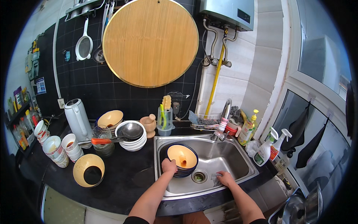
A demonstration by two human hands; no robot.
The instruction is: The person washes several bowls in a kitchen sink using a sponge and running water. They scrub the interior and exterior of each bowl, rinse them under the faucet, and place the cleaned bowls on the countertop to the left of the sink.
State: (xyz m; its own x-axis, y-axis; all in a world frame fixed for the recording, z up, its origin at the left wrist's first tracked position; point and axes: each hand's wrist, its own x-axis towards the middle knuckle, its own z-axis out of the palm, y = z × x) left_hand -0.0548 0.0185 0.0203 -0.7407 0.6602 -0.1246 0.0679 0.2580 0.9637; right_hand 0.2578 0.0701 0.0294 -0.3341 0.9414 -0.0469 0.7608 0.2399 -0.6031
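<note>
Gripping the cream, dark-rimmed bowl (182, 153) by its near-left edge with the left hand (169, 166), atop a bowl stack (182, 173) in the left side of the steel sink (233, 156). Round, so no long axis lol. Well left of and beyond the right hand (225, 179), across the drain strainer (199, 176). Clutching a greyish rag (215, 177) over there, probably; too blurry to swear to.

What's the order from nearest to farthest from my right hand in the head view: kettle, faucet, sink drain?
From your right hand:
1. Sink drain, just to its left.
2. Faucet, farther back.
3. Kettle, far to the left.
</note>
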